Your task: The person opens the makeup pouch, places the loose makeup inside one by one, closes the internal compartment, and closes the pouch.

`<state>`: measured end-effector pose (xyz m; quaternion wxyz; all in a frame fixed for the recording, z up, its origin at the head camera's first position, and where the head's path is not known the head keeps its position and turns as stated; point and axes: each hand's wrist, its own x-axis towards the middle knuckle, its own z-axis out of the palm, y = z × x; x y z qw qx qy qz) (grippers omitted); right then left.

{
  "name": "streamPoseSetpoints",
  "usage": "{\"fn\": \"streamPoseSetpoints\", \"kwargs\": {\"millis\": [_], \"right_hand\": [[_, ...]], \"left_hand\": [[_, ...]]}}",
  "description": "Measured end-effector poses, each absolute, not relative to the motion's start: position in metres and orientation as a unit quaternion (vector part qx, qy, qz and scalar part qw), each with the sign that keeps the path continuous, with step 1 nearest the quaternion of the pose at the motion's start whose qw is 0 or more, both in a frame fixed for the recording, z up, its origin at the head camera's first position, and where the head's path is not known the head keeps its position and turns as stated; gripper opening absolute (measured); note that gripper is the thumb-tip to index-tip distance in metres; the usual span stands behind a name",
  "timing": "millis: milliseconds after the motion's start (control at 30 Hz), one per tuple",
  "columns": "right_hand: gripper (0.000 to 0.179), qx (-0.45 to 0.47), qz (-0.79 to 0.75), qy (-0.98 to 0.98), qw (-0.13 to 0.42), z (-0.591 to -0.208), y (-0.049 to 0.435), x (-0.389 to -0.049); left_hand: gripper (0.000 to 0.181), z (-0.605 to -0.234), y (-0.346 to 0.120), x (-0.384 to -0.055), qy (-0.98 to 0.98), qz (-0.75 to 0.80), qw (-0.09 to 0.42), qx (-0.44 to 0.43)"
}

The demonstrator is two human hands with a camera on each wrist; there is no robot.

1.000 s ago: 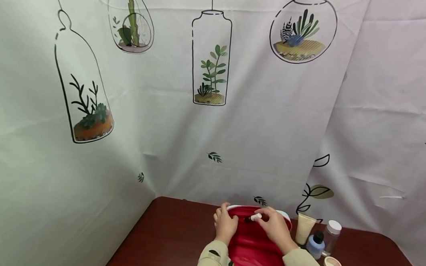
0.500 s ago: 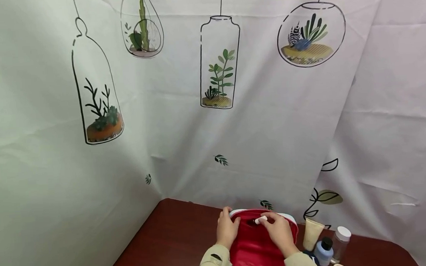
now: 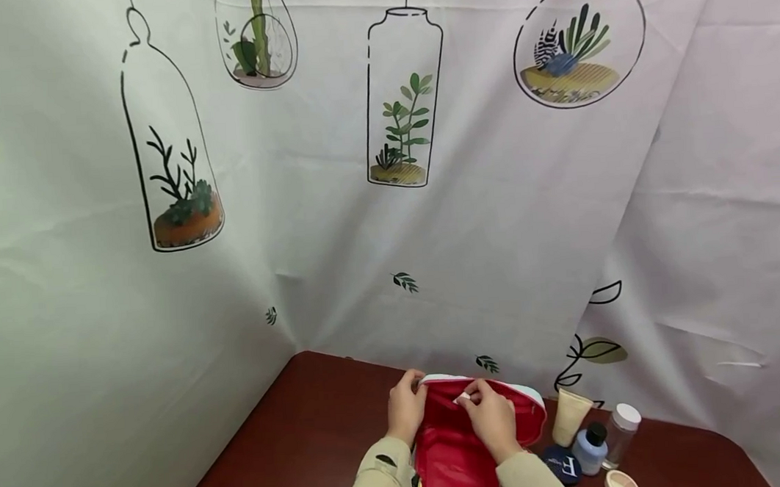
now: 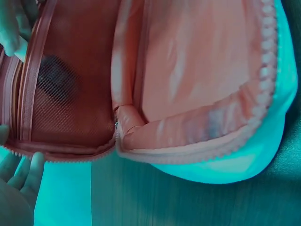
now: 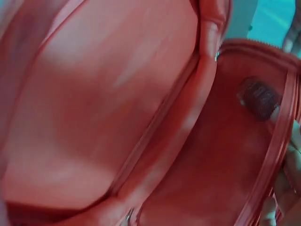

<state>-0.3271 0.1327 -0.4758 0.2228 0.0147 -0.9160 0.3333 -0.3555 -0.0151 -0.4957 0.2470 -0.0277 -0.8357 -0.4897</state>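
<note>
A red-lined cosmetic bag lies unzipped with its lid raised at the back; a mesh pocket covers the lid's inside. My left hand grips the lid's left edge, thumb inside and fingers behind. In my right hand I pinch the white handle of what looks like a small makeup brush. Its dark head shows behind the mesh, inside the pocket. Most of the handle is hidden by the fingers and the pocket's zip edge.
Right of the bag stand a cream tube, a blue bottle with a black cap and a clear bottle with a white lid. A dark round case and a powder compact lie nearby. A printed curtain hangs behind the table.
The brush's dark head, earlier in the open in front of the lid, has gone down into the mesh pocket. The right hand has shifted left, and the lid stands tilted further toward me.
</note>
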Motion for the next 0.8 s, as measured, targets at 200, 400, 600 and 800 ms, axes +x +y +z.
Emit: {"fn": "streamPoseSetpoints", "kwargs": {"millis": [200,400,600,800], "right_hand": [[0.011,0.032,0.309,-0.923,0.225,-0.481,0.116,-0.329],[0.008,0.035,0.288,-0.938,0.187,-0.486,0.110,-0.327],[0.019,0.062,0.222,-0.961,0.152,-0.489,0.112,-0.325],[0.031,0.101,0.269,-0.945,0.153,-0.490,0.115,-0.325]], "left_hand": [[0.011,-0.494,-0.016,-0.358,-0.828,-0.502,0.247,-0.031],[0.012,-0.492,-0.017,-0.356,-0.827,-0.518,0.218,-0.015],[0.012,-0.493,-0.013,-0.357,-0.830,-0.514,0.215,-0.011],[0.027,-0.500,-0.010,-0.358,-0.847,-0.498,0.183,-0.024]]}}
